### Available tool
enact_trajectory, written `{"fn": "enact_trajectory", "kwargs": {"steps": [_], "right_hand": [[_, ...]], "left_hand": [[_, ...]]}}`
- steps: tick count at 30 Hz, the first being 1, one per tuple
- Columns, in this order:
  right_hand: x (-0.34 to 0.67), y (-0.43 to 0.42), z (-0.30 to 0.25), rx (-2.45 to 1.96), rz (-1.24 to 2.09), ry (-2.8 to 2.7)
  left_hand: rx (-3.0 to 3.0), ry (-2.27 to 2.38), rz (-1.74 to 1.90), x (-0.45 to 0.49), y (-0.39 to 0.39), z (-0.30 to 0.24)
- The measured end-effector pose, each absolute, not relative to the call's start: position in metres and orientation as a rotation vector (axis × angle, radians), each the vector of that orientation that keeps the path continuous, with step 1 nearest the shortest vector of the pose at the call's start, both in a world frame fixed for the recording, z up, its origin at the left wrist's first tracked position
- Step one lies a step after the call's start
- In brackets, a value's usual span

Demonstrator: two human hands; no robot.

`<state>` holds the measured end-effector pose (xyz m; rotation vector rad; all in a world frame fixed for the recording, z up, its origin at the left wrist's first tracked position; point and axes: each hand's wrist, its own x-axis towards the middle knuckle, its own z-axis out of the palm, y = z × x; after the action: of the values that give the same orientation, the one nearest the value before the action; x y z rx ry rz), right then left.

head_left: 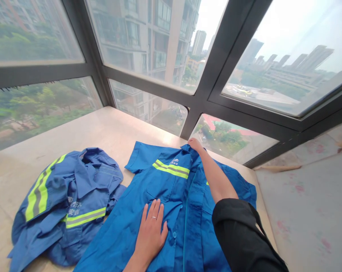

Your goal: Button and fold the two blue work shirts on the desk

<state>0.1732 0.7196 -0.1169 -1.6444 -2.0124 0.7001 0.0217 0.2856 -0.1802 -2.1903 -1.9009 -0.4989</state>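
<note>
A blue short-sleeved work shirt with a yellow-and-grey reflective band lies spread in front of me, its front open and buttons showing along one edge. My left hand, wearing a ring, rests flat on the shirt's left front panel, below the pocket, fingers stretched out. At the collar, my right hand has its fingers closed on the shirt's neck edge, close to the window frame. The right forearm crosses over the other front panel and hides part of it.
A second blue work jacket with reflective bands lies crumpled to the left. Both garments are on a pale stone windowsill. Dark window frames border the sill at the back, and a flower-patterned wall stands on the right.
</note>
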Motion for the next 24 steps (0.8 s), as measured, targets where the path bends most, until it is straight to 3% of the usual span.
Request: {"fn": "enact_trajectory", "kwargs": {"steps": [11, 14, 19, 24], "right_hand": [[0.154, 0.657, -0.112, -1.23, 0.297, -2.344], [0.151, 0.632, -0.12, -1.346, 0.197, -2.361], [0.149, 0.619, -0.13, -1.559, 0.369, -2.459], [0.154, 0.626, -0.118, -1.708, 0.33, -2.302]], "left_hand": [[-2.192, -1.924, -0.485, 0.023, 0.285, -0.177], [-2.19, -1.925, -0.484, 0.023, 0.286, -0.177], [-2.194, -1.937, -0.468, 0.023, 0.287, -0.177], [-2.208, -1.955, -0.504, 0.023, 0.286, -0.178]]}}
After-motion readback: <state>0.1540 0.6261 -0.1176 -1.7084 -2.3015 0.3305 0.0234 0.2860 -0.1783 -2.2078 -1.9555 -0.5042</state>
